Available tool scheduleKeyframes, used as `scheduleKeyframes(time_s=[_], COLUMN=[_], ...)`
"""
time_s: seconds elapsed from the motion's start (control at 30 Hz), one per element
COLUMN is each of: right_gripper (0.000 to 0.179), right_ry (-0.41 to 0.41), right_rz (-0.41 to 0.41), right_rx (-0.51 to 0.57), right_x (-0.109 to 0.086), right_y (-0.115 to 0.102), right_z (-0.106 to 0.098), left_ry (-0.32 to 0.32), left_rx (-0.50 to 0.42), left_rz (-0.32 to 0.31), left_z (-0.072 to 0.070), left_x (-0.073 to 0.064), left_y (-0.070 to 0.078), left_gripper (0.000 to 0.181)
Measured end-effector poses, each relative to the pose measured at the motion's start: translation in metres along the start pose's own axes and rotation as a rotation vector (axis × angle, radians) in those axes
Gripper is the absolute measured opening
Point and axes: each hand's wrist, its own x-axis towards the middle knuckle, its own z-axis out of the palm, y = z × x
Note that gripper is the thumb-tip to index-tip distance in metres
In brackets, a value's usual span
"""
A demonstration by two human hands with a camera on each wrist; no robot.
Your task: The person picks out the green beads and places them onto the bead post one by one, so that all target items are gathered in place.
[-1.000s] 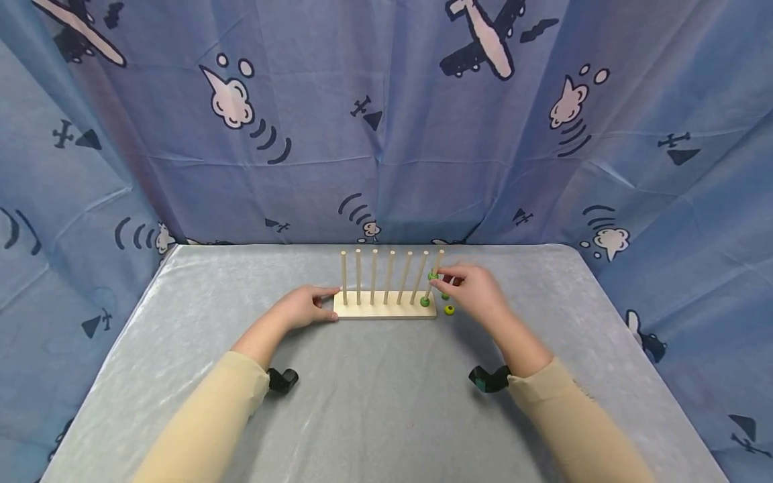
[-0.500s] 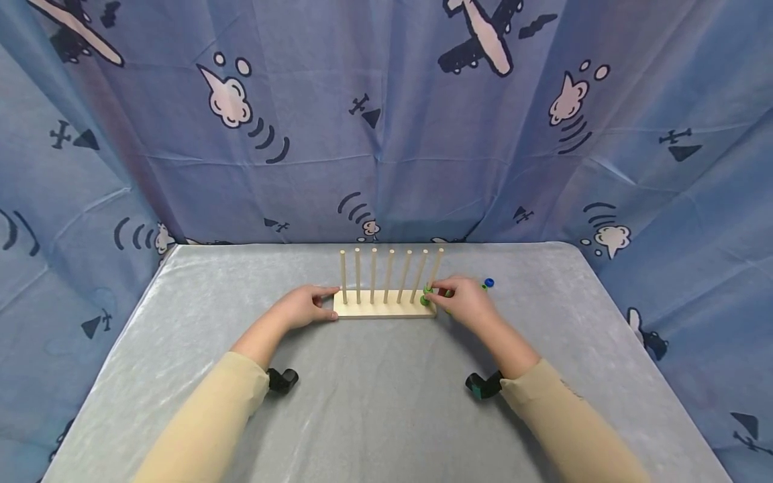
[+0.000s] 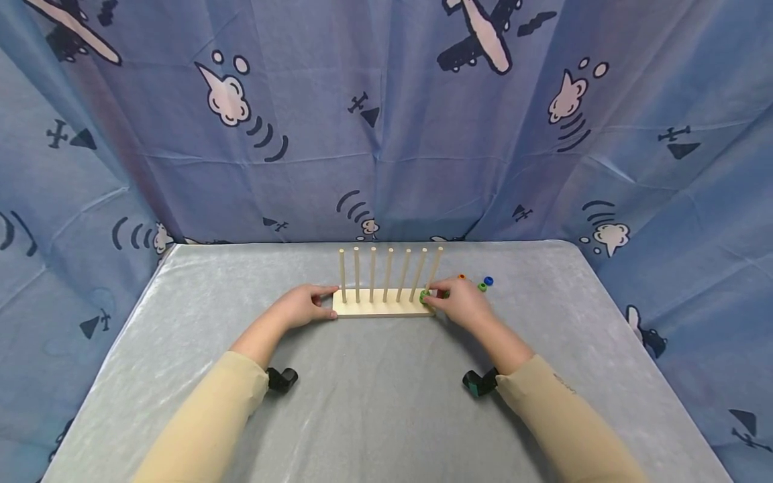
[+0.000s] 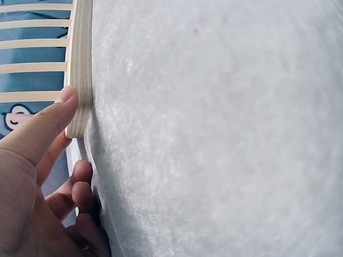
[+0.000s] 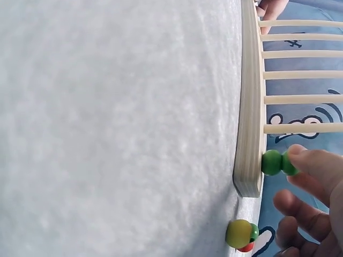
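at a pegged board [image 3: 380, 310], the right hand [image 3: 465, 303] pinched one green bead [image 5: 288, 165] atop a lower bead [image 5: 271, 163] on the rightmost peg [image 3: 435, 267]; the left hand [image 3: 296, 307] gripped the left end.

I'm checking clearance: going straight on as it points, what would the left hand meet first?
The left hand grips the wooden base; beyond that, probably the leftmost peg, though depth is unclear.
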Motion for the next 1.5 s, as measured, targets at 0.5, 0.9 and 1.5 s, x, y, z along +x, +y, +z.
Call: scheduleKeyframes(time_s=[0.5, 0.9, 1.5], right_gripper=[0.034, 0.035, 0.04], right_ry=[0.0, 0.045, 0.004], right_rz=[0.035, 0.066, 0.112], right_rx=[0.062, 0.022, -0.037], right_x=[-0.007, -0.025, -0.042], right_y=[0.008, 0.048, 0.083], right_z=[-0.02, -0.043, -0.043], left_ry=[-0.01, -0.009, -0.018], left_rx=[-0.005, -0.006, 0.001], left_rz=[-0.011, 0.008, 0.0], left_z=[-0.002, -0.002, -0.002], left_x=[-0.001, 0.001, 0.002], left_y=[0.001, -0.002, -0.003], left_gripper=[0.065, 0.065, 0.066])
